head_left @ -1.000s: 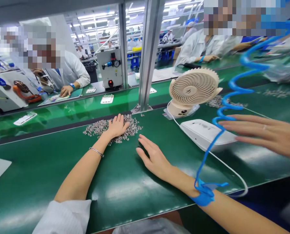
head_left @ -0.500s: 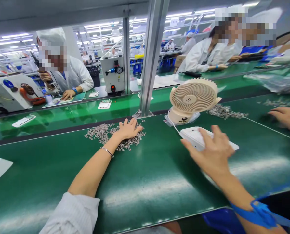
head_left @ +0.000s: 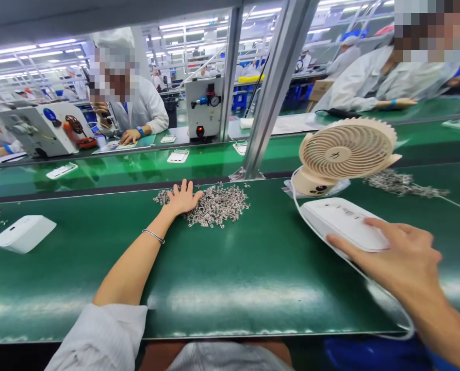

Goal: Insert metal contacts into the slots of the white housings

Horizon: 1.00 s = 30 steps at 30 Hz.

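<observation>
- The left hand (head_left: 183,198) lies flat, fingers spread, on the left edge of a pile of small silvery metal parts (head_left: 214,205) at the centre of the frame; it grips nothing.
- The right hand (head_left: 402,257), at the lower right, rests its fingertips on the near end of a white plastic housing (head_left: 340,219), thumb along its near side; the fingers are loose, not clenched round it.
- The housing lies on the green conveyor belt (head_left: 222,273), just in front of a beige desk fan (head_left: 346,152).
- A white cable (head_left: 297,203) runs from the fan's base past the housing's left side.
- A second white housing (head_left: 23,233) sits at the left edge.
- Another heap of metal parts (head_left: 402,183) lies right of the fan.
- Across a second belt, at the upper left, a person in a white coat (head_left: 147,111) works beside a white machine (head_left: 40,129).
</observation>
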Tool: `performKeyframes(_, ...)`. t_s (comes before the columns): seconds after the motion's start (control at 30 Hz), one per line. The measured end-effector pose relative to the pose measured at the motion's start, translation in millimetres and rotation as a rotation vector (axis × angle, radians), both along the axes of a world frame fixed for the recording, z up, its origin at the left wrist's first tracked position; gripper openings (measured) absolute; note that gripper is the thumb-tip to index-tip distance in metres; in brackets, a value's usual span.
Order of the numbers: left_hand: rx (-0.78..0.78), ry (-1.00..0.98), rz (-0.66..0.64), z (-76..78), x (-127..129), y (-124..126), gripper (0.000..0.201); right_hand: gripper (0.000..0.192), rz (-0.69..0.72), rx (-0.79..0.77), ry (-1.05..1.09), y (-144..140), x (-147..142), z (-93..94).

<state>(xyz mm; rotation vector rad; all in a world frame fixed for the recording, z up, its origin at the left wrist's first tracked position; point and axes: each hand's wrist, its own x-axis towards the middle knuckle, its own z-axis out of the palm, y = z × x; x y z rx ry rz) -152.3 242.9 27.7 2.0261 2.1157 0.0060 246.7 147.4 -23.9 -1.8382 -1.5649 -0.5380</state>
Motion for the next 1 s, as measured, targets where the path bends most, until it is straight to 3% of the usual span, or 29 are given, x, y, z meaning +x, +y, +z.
performKeyframes(0.17,0.019,0.004,0.066,0.5,-8,2,0.069,0.049,0.106,0.083,-0.176,-37,-50,27.9)
performKeyframes(0.3,0.012,-0.003,0.066,-1.5,-12,4,0.064,0.051,-0.03,0.109,-0.226,-40,-38,31.6)
performKeyframes(0.43,0.03,-0.026,0.056,-2.5,-9,4,0.062,0.055,-0.086,0.277,-0.234,-46,-30,37.0)
performKeyframes(0.53,0.044,-0.043,0.058,-1.4,-5,2,0.061,0.051,0.123,0.315,-0.238,-60,-52,44.2)
performKeyframes(0.67,0.072,-0.047,0.092,1.2,-5,2,0.062,0.043,0.618,0.137,-0.049,-77,-101,39.1)
performKeyframes(0.73,0.086,-0.049,0.13,3.4,-8,1,0.062,0.044,0.789,0.074,-0.011,-80,-120,30.8)
performKeyframes(0.87,0.123,-0.057,0.207,16.0,-19,-3,0.065,0.059,0.964,-0.097,0.093,-70,-136,19.7)
performKeyframes(0.93,0.147,-0.059,0.213,27.5,-22,-6,0.066,0.065,0.981,-0.224,0.225,-53,-137,19.4)
performKeyframes(1.0,0.166,-0.063,0.18,41.0,-21,-10,0.067,0.055,0.919,-0.319,0.413,-26,-136,19.8)
